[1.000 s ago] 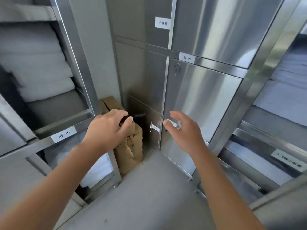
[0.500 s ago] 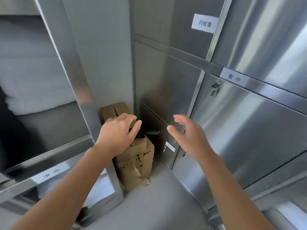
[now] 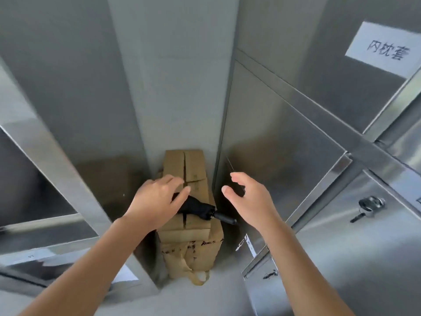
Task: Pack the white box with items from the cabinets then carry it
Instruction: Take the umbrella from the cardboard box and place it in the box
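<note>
Head view: umbrella (image 3: 201, 209) atop cardboard box (image 3: 185, 164), handle pointing at my released right grip (image 3: 250, 201). Left grip (image 3: 155, 201), seemingly released, overlaps its other end.

The carton (image 3: 185, 169) is hemmed in on three sides: wall (image 3: 177, 76) behind it, left cabinet (image 3: 68, 87) just beside its left face, right cabinet (image 3: 273, 144) just beside its right. Above the carton the way is open, except for an umbrella (image 3: 198, 207) lying across its top, handle jutting past its right edge. Bare floor (image 3: 205, 299) lies in front of the carton.
</note>
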